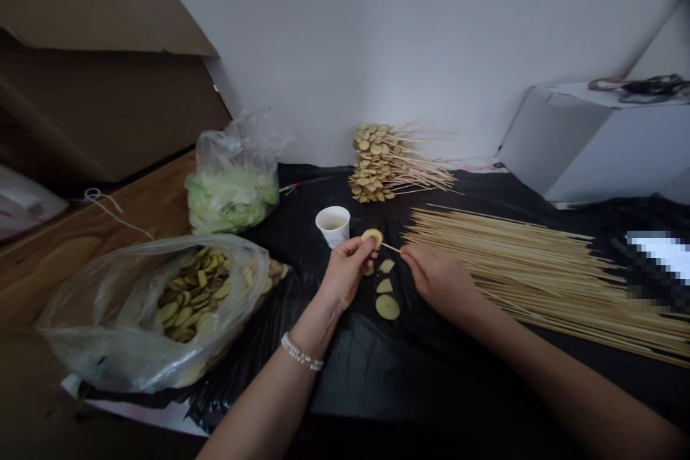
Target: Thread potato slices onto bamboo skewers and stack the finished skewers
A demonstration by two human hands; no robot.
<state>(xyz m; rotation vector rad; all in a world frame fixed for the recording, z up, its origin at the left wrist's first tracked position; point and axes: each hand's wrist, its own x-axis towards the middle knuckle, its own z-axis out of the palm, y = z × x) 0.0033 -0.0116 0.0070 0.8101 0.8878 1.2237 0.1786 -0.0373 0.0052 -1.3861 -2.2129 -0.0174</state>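
Observation:
Between its thumb and fingers my left hand (pixel 351 267) pinches a round potato slice (pixel 373 236). My right hand (pixel 439 279) is closed on a thin wooden skewer (pixel 391 248), whose tip meets the edge of that slice; whether it has gone in is too small to tell. Below the hands several loose potato slices (pixel 387 307) lie on black plastic sheeting (pixel 371 381). Just behind my left hand stands a white paper cup (pixel 333 224) with something in its bottom. A wide bundle of bare skewers (pixel 517 251) lies to the right of my right hand.
An open clear bag (pixel 113 309) of potato slices sits at left, with a tied bag of pale green vegetables (pixel 231 198) behind it. Loaded potato skewers (pixel 377 162) are piled against the wall. A cardboard box (pixel 108 100) and a white box (pixel 593 136) flank the work surface.

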